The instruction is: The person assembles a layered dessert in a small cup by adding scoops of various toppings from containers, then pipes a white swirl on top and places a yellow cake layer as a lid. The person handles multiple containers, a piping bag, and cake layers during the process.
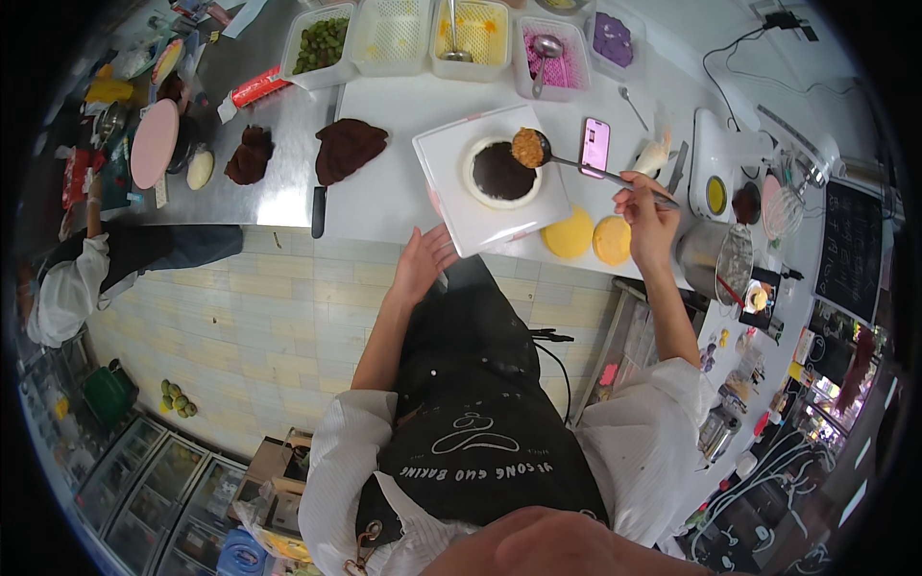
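Observation:
My right hand [645, 216] grips the long handle of a ladle [591, 168]. Brown crumbly filling [528, 148] heaps its bowl, held over the right edge of a round cake [503, 171]. That cake has a dark top ringed by a raised white cream border. It sits on a square white cake board [450, 173], turned at an angle near the table's front edge. At the board's lower left edge is my left hand [423, 263], its fingers extended and holding nothing; contact with the board is unclear. Two round yellow sponge layers [567, 232] lie right of the board.
Tubs of green grapes [320, 50], yellow residue [472, 54], pink pieces [555, 61] and purple paste [612, 39] line the back. A phone [595, 147], piping bag [652, 155], scale [709, 165] and metal pot [717, 263] stand right. Another person [79, 281] works left.

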A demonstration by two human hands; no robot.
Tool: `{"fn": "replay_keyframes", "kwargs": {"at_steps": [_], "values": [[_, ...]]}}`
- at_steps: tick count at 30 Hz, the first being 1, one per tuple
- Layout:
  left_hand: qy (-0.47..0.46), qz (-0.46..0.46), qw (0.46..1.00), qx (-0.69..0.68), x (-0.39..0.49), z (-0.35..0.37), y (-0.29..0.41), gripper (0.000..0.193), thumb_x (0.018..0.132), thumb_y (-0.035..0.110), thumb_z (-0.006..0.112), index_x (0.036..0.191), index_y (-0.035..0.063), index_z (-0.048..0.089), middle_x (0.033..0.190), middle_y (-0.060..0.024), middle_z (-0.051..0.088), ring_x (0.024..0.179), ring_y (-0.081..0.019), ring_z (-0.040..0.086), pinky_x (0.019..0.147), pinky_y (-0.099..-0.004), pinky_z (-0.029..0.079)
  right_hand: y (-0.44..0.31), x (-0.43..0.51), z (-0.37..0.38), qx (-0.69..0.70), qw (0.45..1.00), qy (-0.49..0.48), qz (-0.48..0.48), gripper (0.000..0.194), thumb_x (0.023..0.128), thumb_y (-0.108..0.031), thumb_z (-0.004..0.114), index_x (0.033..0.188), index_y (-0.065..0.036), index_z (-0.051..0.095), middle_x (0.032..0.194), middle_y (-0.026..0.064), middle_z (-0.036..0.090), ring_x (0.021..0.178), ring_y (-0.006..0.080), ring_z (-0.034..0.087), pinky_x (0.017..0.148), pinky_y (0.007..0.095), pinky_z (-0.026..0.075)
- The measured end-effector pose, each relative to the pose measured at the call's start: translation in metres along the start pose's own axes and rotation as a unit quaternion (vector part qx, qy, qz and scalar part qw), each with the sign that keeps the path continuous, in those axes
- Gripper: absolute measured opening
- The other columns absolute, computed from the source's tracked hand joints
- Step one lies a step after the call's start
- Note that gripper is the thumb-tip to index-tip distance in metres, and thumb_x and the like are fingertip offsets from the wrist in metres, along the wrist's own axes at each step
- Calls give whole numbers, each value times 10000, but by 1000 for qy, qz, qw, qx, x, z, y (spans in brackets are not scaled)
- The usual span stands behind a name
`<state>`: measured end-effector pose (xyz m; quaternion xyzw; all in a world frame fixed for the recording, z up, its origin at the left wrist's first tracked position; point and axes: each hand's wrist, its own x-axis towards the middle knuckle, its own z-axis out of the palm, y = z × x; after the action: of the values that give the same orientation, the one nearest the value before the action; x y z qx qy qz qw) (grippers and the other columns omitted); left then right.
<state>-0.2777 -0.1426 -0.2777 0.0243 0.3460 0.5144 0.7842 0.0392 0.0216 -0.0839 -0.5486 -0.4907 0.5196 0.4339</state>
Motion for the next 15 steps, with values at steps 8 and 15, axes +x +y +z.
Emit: {"fn": "replay_keyframes", "kwargs": {"at_steps": [8,15], "values": [[14,18,999,49,2,4,15,735,1031,582,287,1449,-14,389,1373,-119,527,1237,-229,508,1063,-394,388,17,-33,30,-89,989,-75,-90,216,1005,-84,543,1125,55,656,826,93,693,694,103,632,583,216,479],[32,40,996,75,3,4,42,719,1028,574,320,1462,5,393,1449,-112,483,1284,-217,472,1084,-388,362,16,-45,28,-368,820,-157,-409,298,844,30,678,1138,-21,672,747,104,629,618,195,610,559,319,501]]}}
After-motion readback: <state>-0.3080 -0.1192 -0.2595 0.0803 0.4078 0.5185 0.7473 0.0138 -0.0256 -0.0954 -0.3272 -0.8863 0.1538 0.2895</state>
